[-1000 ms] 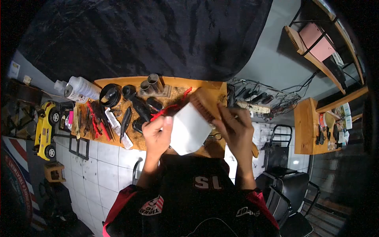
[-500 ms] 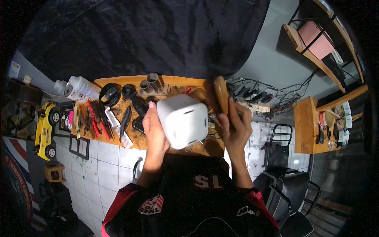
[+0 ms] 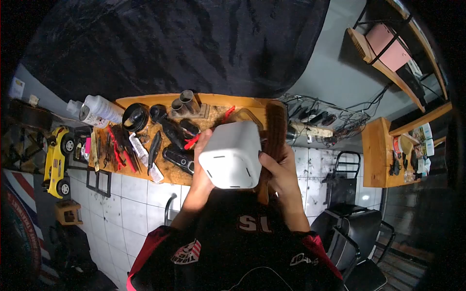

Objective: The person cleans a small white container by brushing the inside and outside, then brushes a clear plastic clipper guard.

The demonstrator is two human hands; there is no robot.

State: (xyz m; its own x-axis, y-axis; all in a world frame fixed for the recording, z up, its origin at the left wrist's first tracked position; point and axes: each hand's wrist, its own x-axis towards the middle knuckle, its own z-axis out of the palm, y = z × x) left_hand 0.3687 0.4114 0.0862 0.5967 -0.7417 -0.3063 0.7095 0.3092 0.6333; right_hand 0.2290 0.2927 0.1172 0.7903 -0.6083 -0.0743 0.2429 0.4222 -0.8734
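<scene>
A comb (image 3: 139, 148) lies on the left part of the table (image 3: 228, 100); a bowl (image 3: 126, 125) is at its back left, cups (image 3: 190, 102) at its back middle. Over its right half are a box (image 3: 232, 157) and a brush (image 3: 276, 126). Left of the table is a toy car (image 3: 56, 162), right of it a chair (image 3: 357, 235).

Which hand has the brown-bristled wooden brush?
The right hand, gripping the brown-bristled wooden brush; the left hand instead holds the left side of the white round-cornered box.
</scene>
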